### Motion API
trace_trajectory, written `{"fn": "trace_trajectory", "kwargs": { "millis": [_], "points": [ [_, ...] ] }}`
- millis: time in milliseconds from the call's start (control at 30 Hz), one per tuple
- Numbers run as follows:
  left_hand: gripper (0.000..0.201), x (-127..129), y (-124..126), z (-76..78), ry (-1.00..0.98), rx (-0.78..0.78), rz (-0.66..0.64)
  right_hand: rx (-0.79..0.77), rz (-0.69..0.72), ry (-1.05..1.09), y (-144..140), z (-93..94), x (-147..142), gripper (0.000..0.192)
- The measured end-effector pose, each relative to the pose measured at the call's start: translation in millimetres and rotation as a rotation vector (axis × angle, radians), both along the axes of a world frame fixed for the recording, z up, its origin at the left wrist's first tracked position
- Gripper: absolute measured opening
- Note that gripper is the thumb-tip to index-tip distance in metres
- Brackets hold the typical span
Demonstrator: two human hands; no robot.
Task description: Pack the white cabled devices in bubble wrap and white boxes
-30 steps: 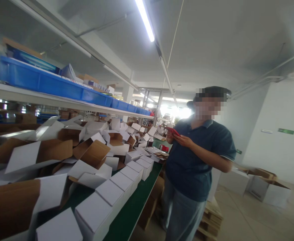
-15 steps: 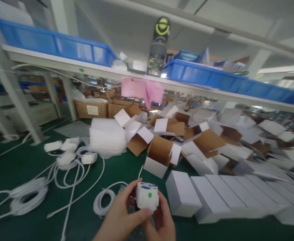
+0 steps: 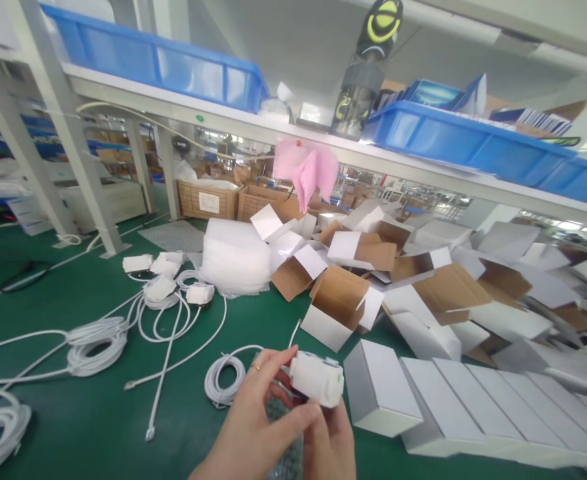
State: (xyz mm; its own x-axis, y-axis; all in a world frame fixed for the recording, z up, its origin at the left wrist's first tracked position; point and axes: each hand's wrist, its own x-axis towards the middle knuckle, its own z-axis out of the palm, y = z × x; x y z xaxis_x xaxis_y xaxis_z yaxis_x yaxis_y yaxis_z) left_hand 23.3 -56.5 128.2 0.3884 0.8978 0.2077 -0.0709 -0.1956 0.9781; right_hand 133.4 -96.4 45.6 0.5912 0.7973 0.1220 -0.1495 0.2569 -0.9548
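My left hand [image 3: 253, 427] and right hand [image 3: 331, 440] both gripping a white plug adapter [image 3: 317, 379] low over the green bench [image 3: 73, 413], coiled white cable [image 3: 223, 379] just beside, closed white boxes [image 3: 423, 400] rightward, open cartons [image 3: 343, 303] beyond, blue bins [image 3: 158, 63] overhead.

A small white plug block [image 3: 317, 379] sits tilted, lifted just above the green table [image 3: 98, 413]. Its white cord [image 3: 223, 377] lies coiled just left of it.

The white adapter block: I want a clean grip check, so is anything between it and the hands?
Nothing visible: the left hand and right hand both hold the white adapter block directly above the green table.
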Motion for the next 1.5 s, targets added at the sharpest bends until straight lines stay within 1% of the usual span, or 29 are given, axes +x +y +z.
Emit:
{"fn": "trace_trajectory", "kwargs": {
  "millis": [67, 133, 200, 300, 367, 433, 500, 533, 567, 667, 767, 867, 933, 1000, 1067, 1133, 1200, 1300, 1367, 1400, 1433, 1500],
  "points": [
    [0.046, -1.1, -0.3, -3.4, -0.063, 0.057, -0.024, 0.033, 0.152, 0.23, 2.4, 5.8, 4.0, 0.053],
    [0.044, -1.0, -2.1, -5.4, -0.098, 0.122, -0.018, 0.09, 0.234, 0.347, 4.1, 12.6, 5.4, 0.058],
    [0.043, -0.4, -5.6, -3.3, -0.091, 0.149, -0.004, 0.122, 0.259, 0.363, 4.7, 19.1, 4.7, 0.066],
    [0.04, -0.3, -11.2, 5.0, -0.062, 0.131, -0.005, 0.111, 0.242, 0.346, 4.2, 25.3, 3.6, 0.071],
    [0.04, -1.2, -12.8, 7.9, -0.059, 0.143, -0.008, 0.116, 0.246, 0.333, 3.7, 25.1, 4.8, 0.072],
    [0.041, -2.3, -11.8, 5.2, -0.041, 0.16, 0.007, 0.13, 0.246, 0.307, 3.3, 22.0, 7.1, 0.067],
    [0.044, -3.0, -9.2, -2.3, -0.022, 0.175, 0.026, 0.106, 0.204, 0.237, 2.8, 18.3, 8.7, 0.053],
    [0.047, -3.2, -7.8, -6.5, -0.023, 0.177, 0.037, 0.075, 0.157, 0.184, 2.3, 17.2, 8.5, 0.048],
    [0.051, -3.3, -6.4, -10.1, -0.03, 0.171, 0.046, 0.039, 0.102, 0.125, 1.6, 16.9, 7.5, 0.047],
    [0.055, -4.3, -3.8, -13.7, -0.061, 0.087, 0.047, -0.053, -0.058, -0.063, -1.1, 20.8, 0.0, 0.061],
    [0.05, -6.9, -2.8, -7.8, -0.095, -0.026, 0.005, -0.092, -0.156, -0.213, -3.6, 28.9, -8.6, 0.065],
    [0.049, -10.5, -1.6, -3.0, -0.146, -0.114, -0.035, -0.115, -0.22, -0.335, -4.4, 35.8, -13.0, 0.061],
    [0.051, -12.3, -0.4, -4.0, -0.153, -0.165, -0.059, -0.111, -0.249, -0.386, -3.9, 38.2, -14.0, 0.06],
    [0.054, -13.0, 0.9, -7.2, -0.153, -0.195, -0.082, -0.093, -0.263, -0.396, -3.0, 39.2, -14.4, 0.059],
    [0.054, -13.2, 1.8, -9.5, -0.17, -0.185, -0.078, -0.076, -0.254, -0.37, -2.1, 39.5, -14.6, 0.059],
    [0.049, -13.9, 2.3, -7.5, -0.155, -0.127, -0.049, -0.059, -0.233, -0.317, -1.4, 39.8, -14.8, 0.062],
    [0.04, -15.7, 2.3, -0.8, -0.088, 0.009, 0.013, -0.04, -0.212, -0.259, -0.8, 40.3, -15.4, 0.067],
    [0.029, -18.4, 2.1, 12.1, 0.025, 0.319, 0.148, -0.03, -0.173, -0.194, -0.1, 41.5, -18.3, 0.07],
    [0.025, -18.3, 2.2, 17.9, 0.044, 0.513, 0.21, -0.013, -0.151, -0.161, 0.2, 42.2, -21.2, 0.069],
    [0.025, -17.7, 2.4, 19.5, 0.04, 0.584, 0.225, -0.004, -0.145, -0.151, 0.2, 42.4, -22.6, 0.069],
    [0.026, -16.8, 2.6, 20.3, 0.034, 0.636, 0.23, 0.002, -0.145, -0.149, 0.1, 42.5, -23.7, 0.069],
    [0.026, -15.0, 3.0, 20.3, 0.031, 0.69, 0.232, -0.008, -0.165, -0.179, -0.2, 41.9, -24.4, 0.068]
  ]
}}
